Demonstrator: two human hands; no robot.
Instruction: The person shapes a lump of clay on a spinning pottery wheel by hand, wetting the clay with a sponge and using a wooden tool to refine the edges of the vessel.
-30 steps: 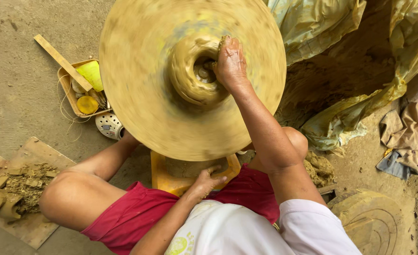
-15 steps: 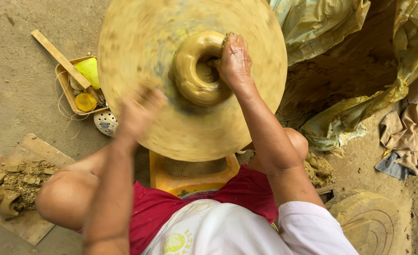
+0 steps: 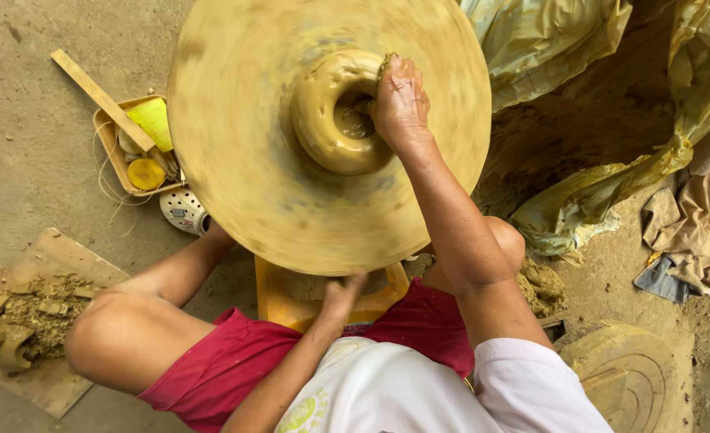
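Wet clay everywhere here, all that same yellowish-tan colour. The big potter's wheel [image 3: 291, 176] is blurred with spin, and right at its centre sits a thick ring of clay [image 3: 335, 112], hollow in the middle with some wet slop down inside. The right hand [image 3: 399, 100] is draped over the right side of that ring, fingers curled down into the hollow and the palm pressing on the rim, with a small crumb of clay stuck by the fingertips at the top. So it's cupped around the clay wall, not flat and not a fist.

The left hand [image 3: 340, 290] is down low, just below the near edge of the wheel, fingers bent and dipping into a yellow tub [image 3: 279, 298] that sits between the person's knees. Can't really tell if it's holding anything in there, the wheel's edge hides the fingertips.

The person is squatting in red shorts [image 3: 235, 361] and a white shirt [image 3: 387, 389]. Off to the left on the dirt floor there's a small tray [image 3: 108, 143] with a yellow sponge and a yellow lid in it, and a wooden stick [image 3: 98, 96] lying across it. A wooden board [image 3: 46, 265] with clay scraps sits at lower left, and crumpled yellow plastic sheeting [image 3: 555, 48] is piled up on the right
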